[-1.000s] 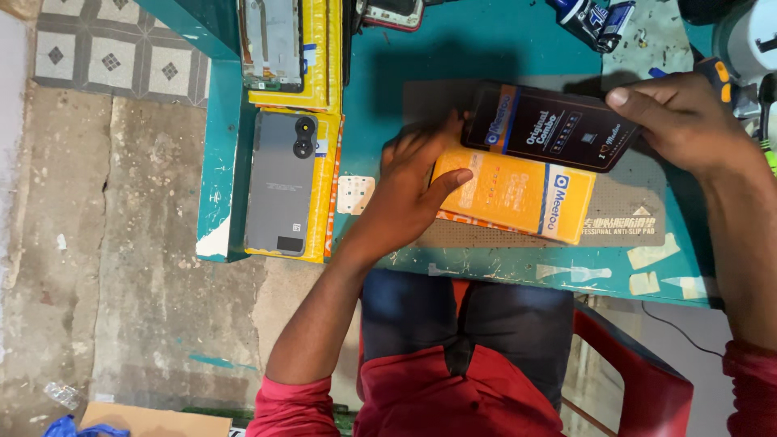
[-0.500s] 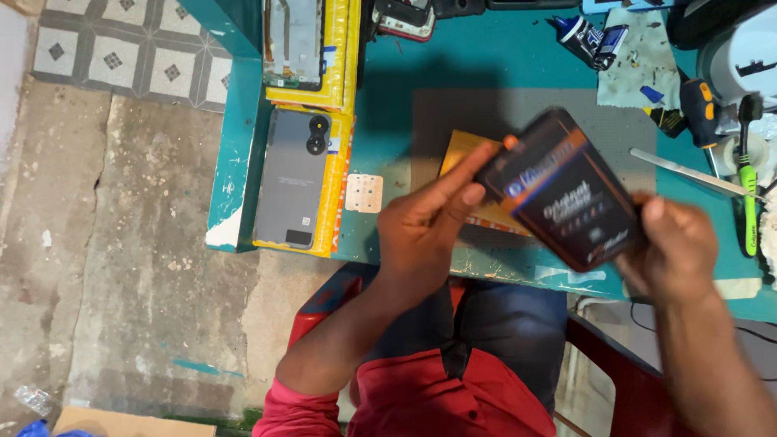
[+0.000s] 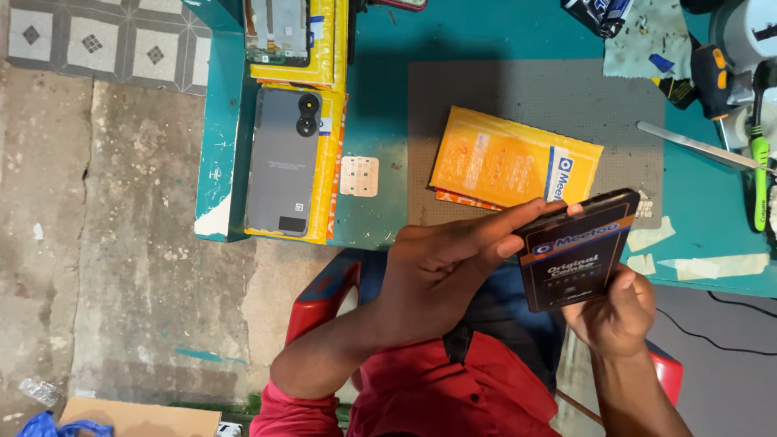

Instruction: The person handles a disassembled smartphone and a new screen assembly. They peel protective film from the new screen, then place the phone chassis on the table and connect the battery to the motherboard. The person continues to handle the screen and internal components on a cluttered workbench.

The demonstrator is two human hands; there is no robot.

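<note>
Both hands held a black phone screen (image 3: 579, 251) with an orange stripe, raised above the near edge of the teal table (image 3: 380, 48). The left hand (image 3: 441, 271) gripped its upper left edge with fingers stretched along it; the right hand (image 3: 619, 311) clasped its lower end, thumb on the face. A yellow packet (image 3: 510, 162) lay on the grey mat (image 3: 550, 97) just behind. A grey phone (image 3: 283, 162) rested well apart at the table's left end.
</note>
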